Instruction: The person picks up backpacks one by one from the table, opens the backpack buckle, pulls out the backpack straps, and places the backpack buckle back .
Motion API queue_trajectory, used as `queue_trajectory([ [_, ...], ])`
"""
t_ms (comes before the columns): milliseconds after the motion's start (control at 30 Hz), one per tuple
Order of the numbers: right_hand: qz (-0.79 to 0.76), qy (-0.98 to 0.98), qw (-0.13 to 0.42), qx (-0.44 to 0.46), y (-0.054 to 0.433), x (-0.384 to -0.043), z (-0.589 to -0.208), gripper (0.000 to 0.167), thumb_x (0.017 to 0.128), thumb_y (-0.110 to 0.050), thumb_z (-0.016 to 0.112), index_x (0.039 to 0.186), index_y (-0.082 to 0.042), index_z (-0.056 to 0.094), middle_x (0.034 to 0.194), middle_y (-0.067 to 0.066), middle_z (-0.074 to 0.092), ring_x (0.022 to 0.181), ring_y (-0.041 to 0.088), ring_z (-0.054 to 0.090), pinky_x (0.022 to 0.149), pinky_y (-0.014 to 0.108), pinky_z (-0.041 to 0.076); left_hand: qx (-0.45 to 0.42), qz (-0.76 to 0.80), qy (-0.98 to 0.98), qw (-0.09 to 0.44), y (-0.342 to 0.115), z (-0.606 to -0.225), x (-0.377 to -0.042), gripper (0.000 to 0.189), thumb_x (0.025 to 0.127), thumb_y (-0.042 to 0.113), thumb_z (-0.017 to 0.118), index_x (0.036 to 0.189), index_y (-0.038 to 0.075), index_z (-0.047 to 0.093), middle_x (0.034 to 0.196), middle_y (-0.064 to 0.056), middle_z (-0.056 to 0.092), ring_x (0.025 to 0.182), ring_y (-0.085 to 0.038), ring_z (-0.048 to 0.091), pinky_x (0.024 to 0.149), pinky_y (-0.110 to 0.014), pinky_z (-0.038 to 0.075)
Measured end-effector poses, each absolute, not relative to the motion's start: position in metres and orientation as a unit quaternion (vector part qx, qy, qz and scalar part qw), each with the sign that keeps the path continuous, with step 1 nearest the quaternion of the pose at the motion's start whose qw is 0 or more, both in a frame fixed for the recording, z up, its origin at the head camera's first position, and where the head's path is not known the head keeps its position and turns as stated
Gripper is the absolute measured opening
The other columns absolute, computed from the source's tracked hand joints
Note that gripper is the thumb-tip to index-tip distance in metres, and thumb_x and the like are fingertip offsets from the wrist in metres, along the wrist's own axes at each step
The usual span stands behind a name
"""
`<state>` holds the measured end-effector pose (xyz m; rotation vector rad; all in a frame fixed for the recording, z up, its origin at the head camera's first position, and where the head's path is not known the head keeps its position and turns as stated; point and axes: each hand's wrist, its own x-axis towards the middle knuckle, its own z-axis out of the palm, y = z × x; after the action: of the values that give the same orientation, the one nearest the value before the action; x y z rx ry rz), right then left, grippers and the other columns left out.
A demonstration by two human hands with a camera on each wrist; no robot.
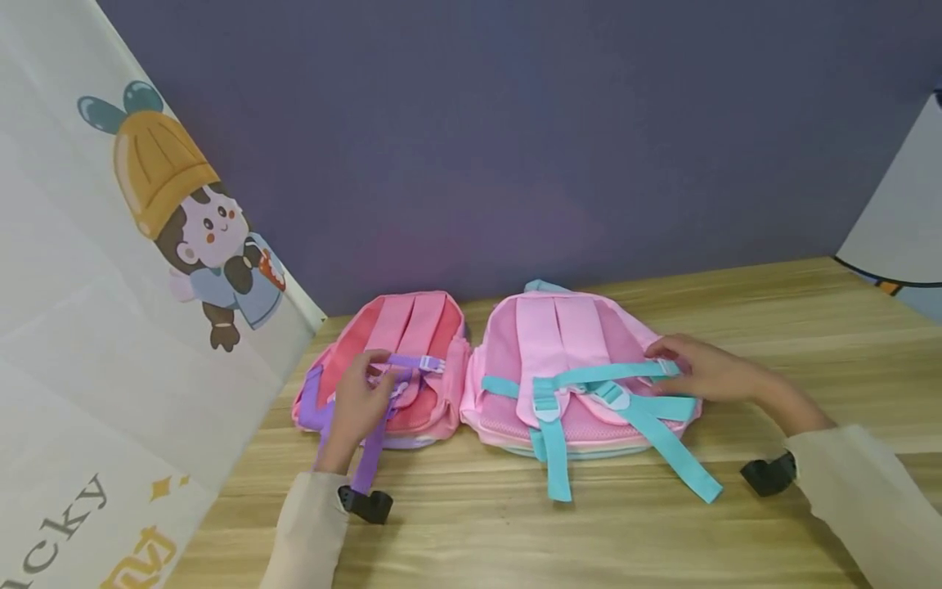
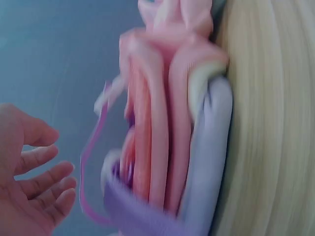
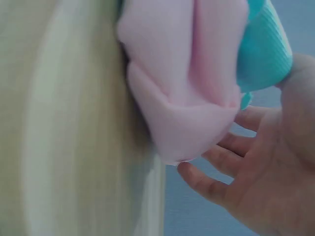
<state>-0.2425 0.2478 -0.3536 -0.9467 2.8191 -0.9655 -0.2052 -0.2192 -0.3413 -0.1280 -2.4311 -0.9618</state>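
Two small backpacks lie back panel up. The coral-pink one (image 1: 389,325) with purple straps (image 1: 373,450) is on the left; the light-pink one (image 1: 508,343) with teal straps (image 1: 559,458) is on the right. Over the coral-pink backpack hovers my left hand (image 1: 360,406), its fingers loosely bent and apart from the bag in the left wrist view. Close by is a purple strap with a pale buckle (image 1: 432,365). At the right side of the light-pink backpack, my right hand (image 1: 710,375) has its fingers spread beside the side pocket (image 3: 197,130), near a white buckle (image 1: 668,367) on a teal strap.
The wooden table (image 1: 471,523) carries both bags, which sit side by side against each other. Behind them rises a dark wall (image 1: 515,147). A white panel (image 1: 66,270) with a cartoon figure stands along the left.
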Motion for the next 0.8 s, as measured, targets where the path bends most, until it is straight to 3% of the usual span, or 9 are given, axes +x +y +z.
queue_trajectory([
  [167,-0.319,0.901,-0.002,-0.294,0.249,-0.24,-0.362,0.047,0.084,-0.023,0.072,0.12,0.0,0.054,0.118,0.015,0.055,0.104,0.022,0.049,0.083,0.027,0.045,0.009,-0.356,-0.9,0.251,-0.248,-0.345,-0.204,0.033,0.087,0.004,0.058,0.118,-0.006,0.056,0.116,-0.026,0.058,0.101,-0.037,0.054,0.084,-0.042,0.043],
  [367,-0.329,0.9,-0.007,-0.287,0.251,-0.237,-0.368,0.045,0.084,-0.024,0.072,0.121,-0.003,0.054,0.118,0.012,0.055,0.095,0.008,0.046,0.079,0.024,0.044,0.042,-0.328,-0.912,0.243,-0.278,-0.35,-0.201,0.039,0.087,0.006,0.057,0.122,-0.011,0.053,0.124,-0.033,0.051,0.112,-0.046,0.047,0.096,-0.054,0.037],
  [533,-0.35,0.895,0.003,-0.276,0.25,-0.235,-0.369,0.042,0.086,-0.024,0.069,0.12,-0.004,0.053,0.113,0.011,0.052,0.087,0.007,0.044,0.072,0.022,0.041,0.056,-0.308,-0.925,0.214,-0.293,-0.356,-0.198,0.048,0.087,0.011,0.057,0.126,-0.015,0.048,0.13,-0.038,0.042,0.123,-0.049,0.038,0.104,-0.057,0.031],
  [633,-0.362,0.891,0.006,-0.275,0.249,-0.234,-0.369,0.041,0.086,-0.023,0.069,0.119,-0.004,0.053,0.103,0.008,0.05,0.078,0.007,0.042,0.065,0.023,0.039,0.061,-0.296,-0.931,0.205,-0.296,-0.36,-0.197,0.049,0.087,0.013,0.057,0.125,-0.016,0.049,0.129,-0.039,0.044,0.123,-0.05,0.04,0.103,-0.057,0.032],
  [800,-0.365,0.89,-0.002,-0.275,0.251,-0.233,-0.367,0.039,0.085,-0.02,0.071,0.116,-0.003,0.054,0.089,0.004,0.044,0.07,0.006,0.039,0.059,0.024,0.035,0.037,-0.278,-0.937,0.209,-0.292,-0.364,-0.199,0.035,0.086,0.011,0.058,0.113,-0.012,0.06,0.112,-0.033,0.061,0.109,-0.047,0.055,0.093,-0.053,0.042],
])
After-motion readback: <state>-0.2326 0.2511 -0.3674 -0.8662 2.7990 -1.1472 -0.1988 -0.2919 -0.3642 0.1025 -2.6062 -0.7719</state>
